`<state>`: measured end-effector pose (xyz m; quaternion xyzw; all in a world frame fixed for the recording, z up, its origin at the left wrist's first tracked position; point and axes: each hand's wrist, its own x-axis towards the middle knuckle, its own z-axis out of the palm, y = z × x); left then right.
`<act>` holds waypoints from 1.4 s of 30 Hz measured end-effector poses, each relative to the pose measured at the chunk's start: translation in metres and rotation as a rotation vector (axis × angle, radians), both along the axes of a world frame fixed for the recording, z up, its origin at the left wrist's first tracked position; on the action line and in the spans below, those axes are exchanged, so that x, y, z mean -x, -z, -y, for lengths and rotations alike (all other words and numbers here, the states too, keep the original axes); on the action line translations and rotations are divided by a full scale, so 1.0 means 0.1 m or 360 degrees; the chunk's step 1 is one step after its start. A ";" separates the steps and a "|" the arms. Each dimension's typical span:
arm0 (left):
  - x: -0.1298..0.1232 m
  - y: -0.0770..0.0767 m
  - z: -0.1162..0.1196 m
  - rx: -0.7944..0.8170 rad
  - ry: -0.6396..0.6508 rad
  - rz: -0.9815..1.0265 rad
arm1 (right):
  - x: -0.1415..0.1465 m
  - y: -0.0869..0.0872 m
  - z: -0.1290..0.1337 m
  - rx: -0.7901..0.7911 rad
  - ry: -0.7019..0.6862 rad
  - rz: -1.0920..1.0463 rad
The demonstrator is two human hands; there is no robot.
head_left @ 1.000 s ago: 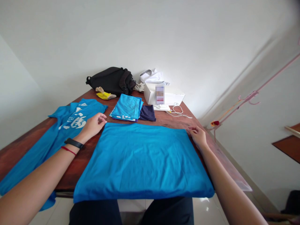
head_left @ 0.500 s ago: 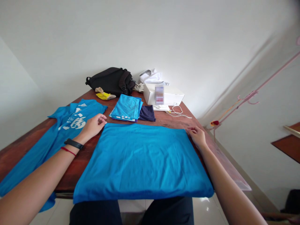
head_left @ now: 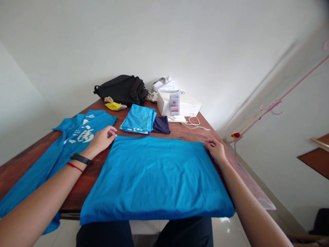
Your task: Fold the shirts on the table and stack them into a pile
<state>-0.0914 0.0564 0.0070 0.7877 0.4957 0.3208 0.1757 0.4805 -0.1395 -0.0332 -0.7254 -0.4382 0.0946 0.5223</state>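
Note:
A blue cloth [head_left: 159, 175] lies flat and folded at the near edge of the table, with light wrinkles across it. My left hand [head_left: 104, 137] is closed at its far left corner, thumb and fingers pinched on the edge. At the far right corner my right hand [head_left: 215, 149] pinches the cloth in the same way. To the left, a blue shirt [head_left: 64, 147] with white print lies spread out, partly behind my left forearm. Beyond the cloth sits a folded blue stack [head_left: 138, 118], beside a dark navy cloth [head_left: 161, 125].
At the back of the wooden table [head_left: 88, 173] are a black bag [head_left: 118, 90], a yellow item [head_left: 113, 105], a white box [head_left: 189, 103], white fabric [head_left: 167, 84] and a white cable [head_left: 195, 125]. A pink rack [head_left: 272, 106] stands at the right.

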 end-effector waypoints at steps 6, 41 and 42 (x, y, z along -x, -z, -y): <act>0.00 0.01 0.00 0.0004 -0.0009 -0.0017 | 0.02 -0.01 0.00 0.0001 0.0003 0.0018; -0.01 -0.01 0.02 -0.0001 -0.0001 -0.0006 | -0.02 0.02 -0.01 0.0036 -0.0048 0.0007; -0.01 -0.01 0.02 -0.0002 0.0007 -0.0009 | -0.02 0.02 -0.01 0.0042 -0.0048 0.0006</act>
